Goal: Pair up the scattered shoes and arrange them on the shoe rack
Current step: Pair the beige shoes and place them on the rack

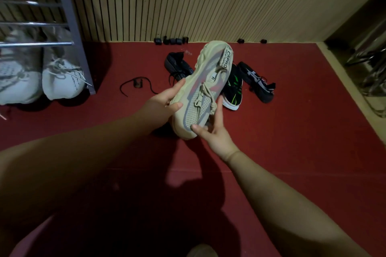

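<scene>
Shoes, scattered, one in hand: we held a beige sneaker [203, 89] up off the red floor [292, 142], toe toward us and heel tab pointing away, its laces knotted on top. Our left hand [165, 100] gripped its left edge, thumb curled over the knit upper and fingers wrapped behind the sole. Our right hand [215, 131] held the toe end, thumb pressed on the upper and fingers reaching up along the right side near the laces.

Behind it on the floor we noted three more shoes lying close together: a black shoe [177, 64] to the left, partly hidden; a black shoe with green stripes [232, 89] with a white sole edge; and a black shoe with grey markings [258, 81] to the right.

Shoe rack [71, 16], grey metal, stood at the far left against the slatted wall [208, 2]. A pair of white sneakers [39, 77] sat side by side at its bottom, toes toward us, blurred.

A loose black lace [135, 85] lay on the floor between the rack and the pile.
</scene>
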A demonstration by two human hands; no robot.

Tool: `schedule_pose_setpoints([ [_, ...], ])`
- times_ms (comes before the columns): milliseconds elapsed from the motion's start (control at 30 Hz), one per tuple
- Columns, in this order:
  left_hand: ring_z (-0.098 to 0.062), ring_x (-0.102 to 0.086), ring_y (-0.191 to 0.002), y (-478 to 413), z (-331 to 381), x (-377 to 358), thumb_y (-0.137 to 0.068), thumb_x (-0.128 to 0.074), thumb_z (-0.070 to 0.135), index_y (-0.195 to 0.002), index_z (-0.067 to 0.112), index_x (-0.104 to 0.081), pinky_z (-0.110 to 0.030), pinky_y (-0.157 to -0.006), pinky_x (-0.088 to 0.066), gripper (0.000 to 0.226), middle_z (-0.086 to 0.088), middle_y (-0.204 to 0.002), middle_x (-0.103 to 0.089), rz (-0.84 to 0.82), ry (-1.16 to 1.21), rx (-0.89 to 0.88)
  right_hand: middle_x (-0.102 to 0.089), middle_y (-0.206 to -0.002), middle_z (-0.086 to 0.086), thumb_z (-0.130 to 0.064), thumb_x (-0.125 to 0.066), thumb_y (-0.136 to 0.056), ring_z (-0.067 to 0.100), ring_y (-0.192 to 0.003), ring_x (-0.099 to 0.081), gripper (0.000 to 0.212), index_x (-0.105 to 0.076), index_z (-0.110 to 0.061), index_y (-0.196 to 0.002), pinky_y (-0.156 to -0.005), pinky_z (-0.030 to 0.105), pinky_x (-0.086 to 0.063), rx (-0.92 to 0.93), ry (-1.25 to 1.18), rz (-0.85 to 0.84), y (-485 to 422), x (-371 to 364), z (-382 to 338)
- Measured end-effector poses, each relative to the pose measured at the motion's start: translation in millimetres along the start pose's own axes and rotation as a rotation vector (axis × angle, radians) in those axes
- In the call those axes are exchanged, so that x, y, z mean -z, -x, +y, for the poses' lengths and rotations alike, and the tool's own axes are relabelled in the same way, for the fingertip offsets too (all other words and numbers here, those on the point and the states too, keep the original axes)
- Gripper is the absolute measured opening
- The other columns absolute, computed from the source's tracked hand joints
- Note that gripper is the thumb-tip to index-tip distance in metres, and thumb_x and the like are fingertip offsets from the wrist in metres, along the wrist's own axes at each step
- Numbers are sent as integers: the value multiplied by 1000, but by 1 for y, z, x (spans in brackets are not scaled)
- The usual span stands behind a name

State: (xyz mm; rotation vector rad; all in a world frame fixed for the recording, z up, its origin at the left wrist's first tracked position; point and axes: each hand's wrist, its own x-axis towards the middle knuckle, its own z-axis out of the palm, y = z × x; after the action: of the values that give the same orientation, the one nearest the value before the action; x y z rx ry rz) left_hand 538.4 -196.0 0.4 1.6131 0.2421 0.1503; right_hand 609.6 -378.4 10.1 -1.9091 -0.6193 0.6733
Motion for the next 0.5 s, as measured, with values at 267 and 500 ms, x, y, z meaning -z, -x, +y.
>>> schedule_pose_setpoints([
  [267, 1, -58, -106, 10, 11, 32, -77, -75, 21, -142, 54, 4, -17, -91, -46, 107, 22, -133, -46, -245, -320, 121, -45, -121, -39, 9, -59, -86, 1, -96, -66, 106, 17, -35, -147, -83, 16, -50, 11, -21, -96, -7, 5, -3],
  [500, 15, -58, -96, 46, -16, 53, -72, -74, -7, -140, 24, -27, -17, -81, -50, 88, 18, -128, -47, -268, -256, 119, -39, -143, -12, 8, -63, -83, 6, -107, -60, 110, 16, -34, -147, -92, 25, -49, -82, -5, -281, -11, -29, 7],
])
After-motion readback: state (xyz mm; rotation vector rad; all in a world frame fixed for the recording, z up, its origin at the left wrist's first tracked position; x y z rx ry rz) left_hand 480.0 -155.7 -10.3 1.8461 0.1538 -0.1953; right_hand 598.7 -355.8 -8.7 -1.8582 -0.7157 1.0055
